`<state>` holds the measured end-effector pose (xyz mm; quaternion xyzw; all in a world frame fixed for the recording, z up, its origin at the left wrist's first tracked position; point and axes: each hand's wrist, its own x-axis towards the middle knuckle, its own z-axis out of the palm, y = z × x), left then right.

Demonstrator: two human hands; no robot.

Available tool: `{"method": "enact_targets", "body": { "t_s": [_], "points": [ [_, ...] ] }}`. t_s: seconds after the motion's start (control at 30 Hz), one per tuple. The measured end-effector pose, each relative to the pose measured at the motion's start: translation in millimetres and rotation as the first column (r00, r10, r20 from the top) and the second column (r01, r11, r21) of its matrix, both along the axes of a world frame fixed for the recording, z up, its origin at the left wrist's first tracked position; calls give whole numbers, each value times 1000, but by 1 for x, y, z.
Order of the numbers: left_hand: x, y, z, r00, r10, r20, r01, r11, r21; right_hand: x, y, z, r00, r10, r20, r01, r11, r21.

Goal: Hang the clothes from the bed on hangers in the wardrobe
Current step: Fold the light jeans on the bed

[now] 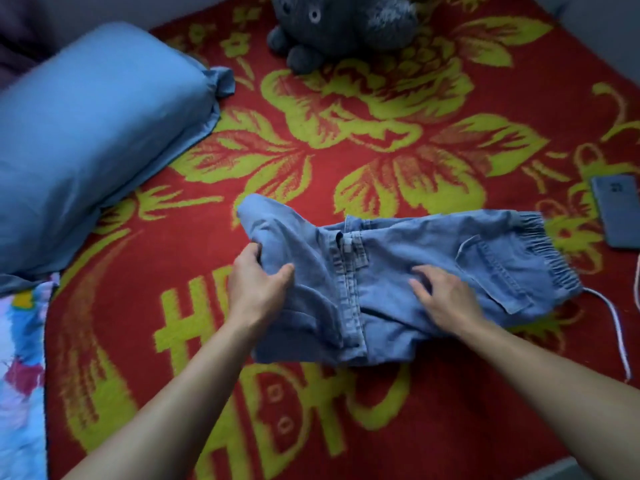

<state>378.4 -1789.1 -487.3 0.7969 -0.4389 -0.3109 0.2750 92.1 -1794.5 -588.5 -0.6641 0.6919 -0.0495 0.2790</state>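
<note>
Single view: head-worn wide-angle cam. Faces fwd and steeply down onto red floral blanket [381, 109]. Close range: left hand [256, 285] and right hand [443, 296] reach in from bottom edge to mid-frame, on denim trousers [381, 258]. Frame limits: blue pillow [86, 133] upper left, grey plush toy [339, 26] cut by top edge, phone [616, 216] at right edge.

We find the jeans [381, 306] lying on the blanket [311, 150], the pillow [86, 133] to their left, the plush toy [339, 26] behind them, the phone [620, 213] to their right.

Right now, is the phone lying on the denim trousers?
No, the phone lies on the red blanket to the right of the denim trousers, not touching them.
</note>
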Motion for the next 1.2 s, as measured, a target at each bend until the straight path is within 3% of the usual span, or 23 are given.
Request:
{"method": "enact_targets", "body": {
  "t_s": [0.13, 0.27, 0.43, 0.53, 0.6, 0.7, 0.8, 0.87, 0.93, 1.03, 1.2],
  "points": [
    [-113, -20, 51, 981, -196, 13, 196, 978, -70, -95, 15, 27, 953, -303, 34, 303, 953, -4],
    [-223, -28, 57, 949, -314, -14, 312, 948, -59, -182, 26, 39, 829, -550, 102, 552, 834, 17],
    [-324, -36, 19, 828, -550, -112, 558, 827, 66, -262, 36, 24, 762, -631, 147, 632, 774, 44],
    [-348, -40, -11, 766, -599, -232, 635, 763, 125, -271, 31, 22, 749, -647, 141, 648, 760, 43],
    [-334, -48, -28, 784, -607, -129, 619, 780, 91, -265, 17, 24, 776, -622, 104, 626, 780, -12],
    [-282, -69, -48, 775, -602, 191, 610, 792, 19, -242, -16, 32, 883, -464, 66, 468, 872, -144],
    [-231, -101, -61, 597, -656, 462, 663, 727, 176, -211, -60, 33, 992, -127, -20, 120, 971, -206],
    [-213, -123, -77, 487, -725, 487, 664, 669, 334, -195, -89, 23, 980, 142, -139, -154, 985, -80],
    [-205, -139, -100, 442, -779, 444, 661, 618, 426, -189, -113, 2, 933, 302, -198, -288, 953, 95],
    [-202, -149, -137, 470, -803, 367, 617, 596, 513, -194, -129, -33, 933, 308, -183, -257, 931, 258],
    [-206, -148, -144, 437, -805, 401, 573, 593, 566, -194, -126, -44, 926, 303, -225, -268, 947, 175]
  ]
}}
